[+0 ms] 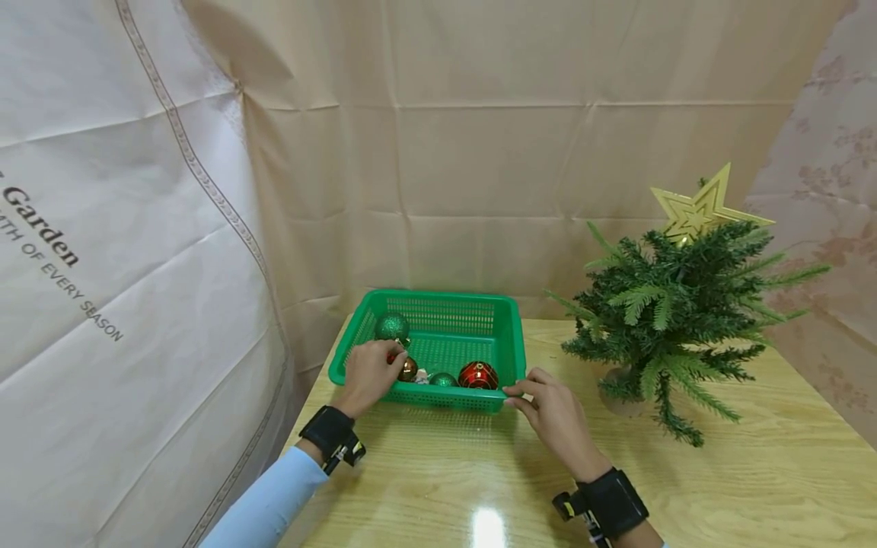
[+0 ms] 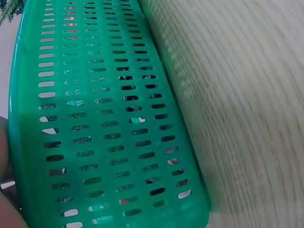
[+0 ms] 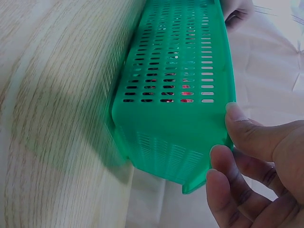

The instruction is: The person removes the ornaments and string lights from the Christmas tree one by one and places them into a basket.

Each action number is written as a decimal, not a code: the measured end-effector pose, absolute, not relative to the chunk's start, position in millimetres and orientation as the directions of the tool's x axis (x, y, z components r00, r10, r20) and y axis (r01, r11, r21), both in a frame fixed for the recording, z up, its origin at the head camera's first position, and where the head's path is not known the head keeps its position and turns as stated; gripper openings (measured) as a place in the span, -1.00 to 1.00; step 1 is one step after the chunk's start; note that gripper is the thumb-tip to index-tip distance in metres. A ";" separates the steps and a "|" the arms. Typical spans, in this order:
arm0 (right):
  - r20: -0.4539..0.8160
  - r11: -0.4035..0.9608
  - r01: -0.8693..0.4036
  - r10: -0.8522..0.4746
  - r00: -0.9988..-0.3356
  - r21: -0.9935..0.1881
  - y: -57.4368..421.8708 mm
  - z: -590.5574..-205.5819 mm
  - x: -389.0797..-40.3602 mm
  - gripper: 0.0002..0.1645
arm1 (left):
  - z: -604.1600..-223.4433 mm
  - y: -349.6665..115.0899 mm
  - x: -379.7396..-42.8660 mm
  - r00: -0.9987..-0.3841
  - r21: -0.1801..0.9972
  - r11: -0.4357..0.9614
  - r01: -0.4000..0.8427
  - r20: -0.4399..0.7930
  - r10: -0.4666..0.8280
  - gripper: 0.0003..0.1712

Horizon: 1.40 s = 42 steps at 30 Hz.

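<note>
A green plastic basket [image 1: 448, 297] stands on the wooden table with Christmas ball ornaments inside. My left hand [image 1: 370, 373] reaches over its near left rim, fingers bent down beside a shiny copper-brown ball [image 1: 409, 370]; whether they grip anything is hidden. Behind that hand lies a glittery green ball [image 1: 392, 326]. Along the near wall are a smaller green ball [image 1: 442, 379] and a red ball with gold lines [image 1: 478, 375]. At the near right corner my right hand [image 1: 551, 411] pinches the basket's rim, and the right wrist view shows its thumb [image 3: 242, 126] on the edge.
To the right stands a small artificial Christmas tree [image 1: 671, 304] topped by a gold star [image 1: 706, 209], some branches reaching toward the basket. Beige cloth [image 1: 479, 152] hangs behind the table [image 1: 425, 487], and white printed cloth [image 1: 123, 266] hangs at the left.
</note>
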State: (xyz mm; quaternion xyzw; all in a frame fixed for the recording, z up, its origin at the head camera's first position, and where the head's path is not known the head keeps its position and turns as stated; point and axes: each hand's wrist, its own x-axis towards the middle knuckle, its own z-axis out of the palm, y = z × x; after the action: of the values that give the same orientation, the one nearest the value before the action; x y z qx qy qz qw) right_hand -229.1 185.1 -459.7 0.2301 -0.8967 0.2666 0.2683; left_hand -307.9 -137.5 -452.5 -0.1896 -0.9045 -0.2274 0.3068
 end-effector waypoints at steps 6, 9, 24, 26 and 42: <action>0.597 0.751 -0.552 -0.268 -0.756 -0.362 185.3 -460.8 -229.8 -0.80 | -453.2 -141.0 -306.5 -0.752 0.297 0.833 0.467 0.629 0.197 -0.91; 0.596 0.752 -0.549 -0.265 -0.758 -0.364 185.3 -460.5 -230.0 -0.80 | -453.9 -143.0 -307.3 -0.757 0.292 0.839 0.460 0.623 0.199 -0.91; 0.549 0.774 -0.516 -0.268 -0.791 -0.366 185.2 -456.2 -225.7 -0.76 | -453.0 -145.0 -305.0 -0.798 0.325 0.849 0.417 0.578 0.170 -0.88; 0.514 0.781 -0.500 -0.274 -0.813 -0.374 185.7 -452.4 -223.2 -0.74 | -451.1 -143.4 -303.6 -0.789 0.315 0.850 0.423 0.590 0.174 -0.89; 0.450 0.628 -0.530 -0.301 -0.841 -0.569 229.6 -322.3 -160.3 -0.75 | -425.8 -14.8 -272.8 -0.601 0.350 0.524 0.776 0.663 0.447 -0.83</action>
State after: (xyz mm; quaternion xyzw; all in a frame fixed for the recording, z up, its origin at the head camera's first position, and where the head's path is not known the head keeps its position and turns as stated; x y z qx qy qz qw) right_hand -160.3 229.6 -322.3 0.2339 -0.8884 0.3620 0.1581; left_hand -272.8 -14.8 -425.8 -0.3665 -0.8346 -0.3221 0.2555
